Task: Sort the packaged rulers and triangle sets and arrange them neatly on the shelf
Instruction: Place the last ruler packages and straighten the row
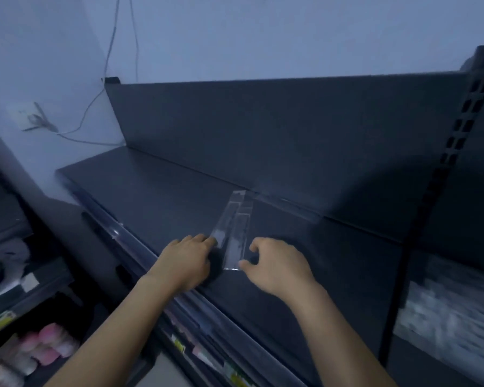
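Note:
Two clear packaged rulers lie side by side on the dark top shelf [157, 196], pointing away toward the back panel. My left hand [186, 261] rests on the shelf, its fingertips touching the near end of the left ruler pack [225, 222]. My right hand [277, 263] has its fingers curled, thumb and forefinger at the near right corner of the right ruler pack [239, 241]; whether they pinch it I cannot tell. A third clear pack [288, 210] lies along the foot of the back panel, to the right of the two.
A clear price rail [129, 241] runs along the shelf's front edge. Below left, lower shelves hold pink and white goods [48, 344]. A slotted upright [458, 127] bounds the shelf on the right. Cables [109, 51] hang on the wall at left.

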